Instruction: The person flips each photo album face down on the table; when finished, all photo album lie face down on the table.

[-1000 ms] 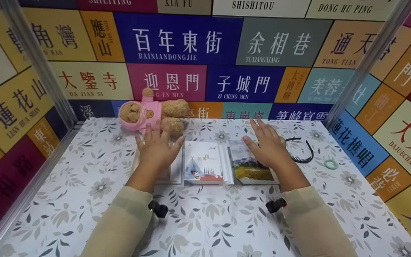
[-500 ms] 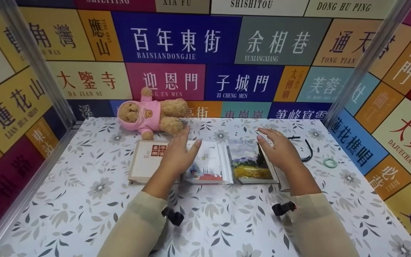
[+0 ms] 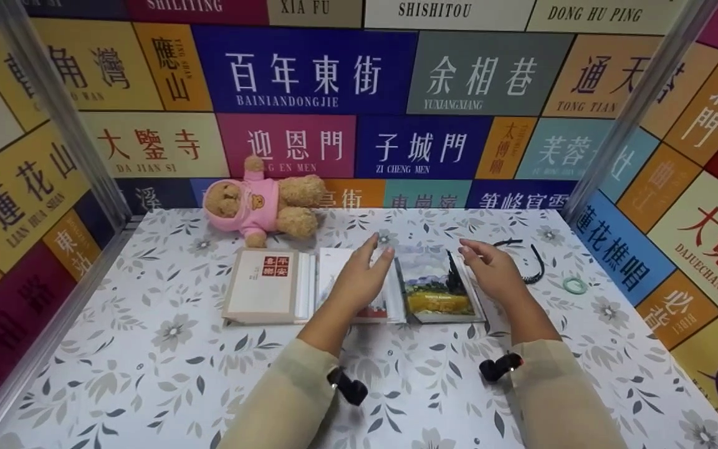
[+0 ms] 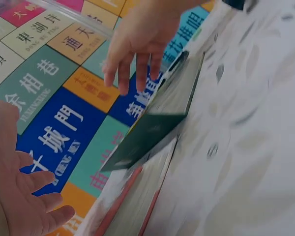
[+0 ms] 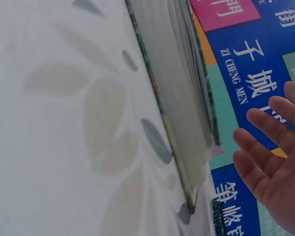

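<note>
Three books lie in a row on the flower-patterned table (image 3: 172,386). The left one (image 3: 259,293) has a beige cover with red character squares. Across the white-covered middle book (image 3: 332,265) reaches my left hand (image 3: 359,282), hiding much of its cover. On the right lies a book with a landscape painting (image 3: 434,284) on its cover. My right hand (image 3: 495,274) hovers by this book's right edge, fingers relaxed and loosely bent. In the left wrist view the landscape book's green cover (image 4: 142,140) stands tilted up. Both hands hold nothing.
A teddy bear (image 3: 262,206) in a pink hoodie lies at the back left. Beyond my right hand are a black headband (image 3: 535,265) and a pale green ring (image 3: 574,285). Sign-printed walls (image 3: 309,75) enclose the back and sides.
My left hand has moved right, from over the beige book to over the middle book. My right hand has shifted slightly right and turned, its fingers more bent. The books stay in place.
</note>
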`<act>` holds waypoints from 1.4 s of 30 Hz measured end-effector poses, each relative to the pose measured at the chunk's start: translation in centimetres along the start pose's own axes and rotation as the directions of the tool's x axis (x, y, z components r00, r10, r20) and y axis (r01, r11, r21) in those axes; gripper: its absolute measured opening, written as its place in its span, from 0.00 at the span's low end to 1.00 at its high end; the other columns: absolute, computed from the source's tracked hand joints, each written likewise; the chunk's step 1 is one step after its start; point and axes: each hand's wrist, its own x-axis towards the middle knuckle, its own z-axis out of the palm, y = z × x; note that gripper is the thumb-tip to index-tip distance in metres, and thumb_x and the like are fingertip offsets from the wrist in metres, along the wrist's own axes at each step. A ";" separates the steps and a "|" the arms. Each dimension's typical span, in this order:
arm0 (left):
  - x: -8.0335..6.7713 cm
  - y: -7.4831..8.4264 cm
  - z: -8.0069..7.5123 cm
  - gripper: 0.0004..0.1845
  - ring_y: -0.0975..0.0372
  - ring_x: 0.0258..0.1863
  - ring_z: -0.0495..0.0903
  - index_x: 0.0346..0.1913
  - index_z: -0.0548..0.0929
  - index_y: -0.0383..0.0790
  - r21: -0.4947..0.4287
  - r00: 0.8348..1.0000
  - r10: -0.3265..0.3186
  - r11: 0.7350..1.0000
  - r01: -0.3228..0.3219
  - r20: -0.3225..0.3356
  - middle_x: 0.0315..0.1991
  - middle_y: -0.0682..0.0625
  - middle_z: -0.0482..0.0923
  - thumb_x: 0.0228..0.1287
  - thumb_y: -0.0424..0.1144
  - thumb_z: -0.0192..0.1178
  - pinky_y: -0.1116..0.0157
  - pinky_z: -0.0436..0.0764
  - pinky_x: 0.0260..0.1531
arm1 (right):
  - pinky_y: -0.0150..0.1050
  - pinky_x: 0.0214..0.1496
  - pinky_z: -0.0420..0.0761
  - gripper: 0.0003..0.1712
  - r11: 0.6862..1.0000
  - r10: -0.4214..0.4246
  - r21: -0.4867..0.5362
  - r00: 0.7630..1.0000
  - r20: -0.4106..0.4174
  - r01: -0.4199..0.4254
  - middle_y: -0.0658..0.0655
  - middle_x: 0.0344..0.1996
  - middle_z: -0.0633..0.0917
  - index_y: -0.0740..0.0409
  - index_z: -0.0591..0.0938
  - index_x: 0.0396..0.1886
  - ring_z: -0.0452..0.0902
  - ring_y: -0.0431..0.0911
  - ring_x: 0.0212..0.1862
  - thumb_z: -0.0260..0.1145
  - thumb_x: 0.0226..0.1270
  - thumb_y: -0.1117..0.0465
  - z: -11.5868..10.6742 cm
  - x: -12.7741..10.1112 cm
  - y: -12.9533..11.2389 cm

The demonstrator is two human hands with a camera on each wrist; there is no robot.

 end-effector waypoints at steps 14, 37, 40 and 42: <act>0.2 0.7 5.1 0.44 0.45 0.85 0.58 0.87 0.54 0.41 -0.145 0.993 -0.067 0.986 0.081 0.102 0.86 0.37 0.56 0.79 0.58 0.55 0.47 0.59 0.86 | 0.55 0.77 0.73 0.39 0.952 0.161 0.229 0.968 0.194 -0.204 0.55 0.82 0.71 0.44 0.66 0.85 0.71 0.61 0.77 0.58 0.82 0.36 -0.2 -0.2 2.1; 0.0 -0.3 6.1 0.46 0.50 0.84 0.63 0.85 0.59 0.38 -0.250 0.980 -0.111 0.956 0.151 0.168 0.83 0.40 0.65 0.64 0.27 0.62 0.55 0.65 0.83 | 0.68 0.85 0.59 0.45 0.989 0.074 -0.148 0.890 0.450 -0.008 0.63 0.88 0.54 0.51 0.66 0.84 0.56 0.70 0.84 0.74 0.73 0.50 -1.9 -1.3 1.3; -0.1 -0.1 5.8 0.45 0.50 0.83 0.64 0.85 0.62 0.41 -0.316 0.980 -0.123 0.934 0.168 0.158 0.83 0.42 0.65 0.63 0.27 0.63 0.55 0.72 0.79 | 0.67 0.85 0.58 0.45 0.988 0.079 -0.156 0.893 0.442 -0.010 0.62 0.88 0.55 0.49 0.66 0.85 0.56 0.68 0.84 0.73 0.74 0.48 -1.7 -1.3 0.9; -0.1 0.2 5.4 0.44 0.51 0.80 0.68 0.83 0.65 0.43 -0.342 0.984 -0.117 0.927 0.156 0.134 0.83 0.43 0.66 0.62 0.29 0.64 0.57 0.77 0.73 | 0.67 0.86 0.56 0.45 0.989 0.079 -0.148 0.897 0.435 -0.016 0.62 0.87 0.56 0.47 0.65 0.85 0.55 0.67 0.85 0.72 0.74 0.45 -1.5 -1.3 0.5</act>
